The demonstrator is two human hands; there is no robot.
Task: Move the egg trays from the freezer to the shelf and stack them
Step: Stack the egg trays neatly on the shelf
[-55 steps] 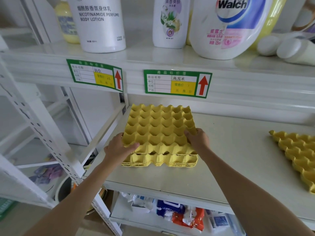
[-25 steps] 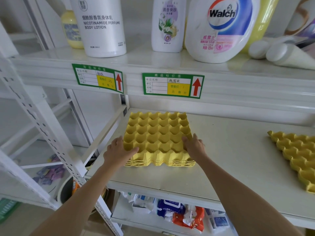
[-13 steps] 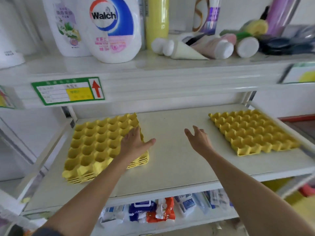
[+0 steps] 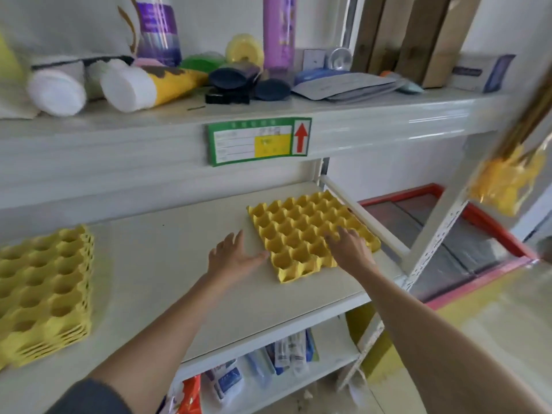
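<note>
Far left of shelf (image 4: pixel 185 282): stack of egg trays (image 4: pixel 44 294). Left hand (image 4: pixel 233 258) flat and spread, empty, thumb touching or nearly touching single egg tray (image 4: pixel 301 231). Right hand (image 4: pixel 351 249) spread on that tray's near right part, gripping nothing.

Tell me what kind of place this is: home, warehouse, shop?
Most likely a small shop or a mock-up of one. The white metal shelf carries a green price tag with a red arrow, toiletry bottles and tubes sit above it, and a red-rimmed chest freezer stands alongside.
</note>
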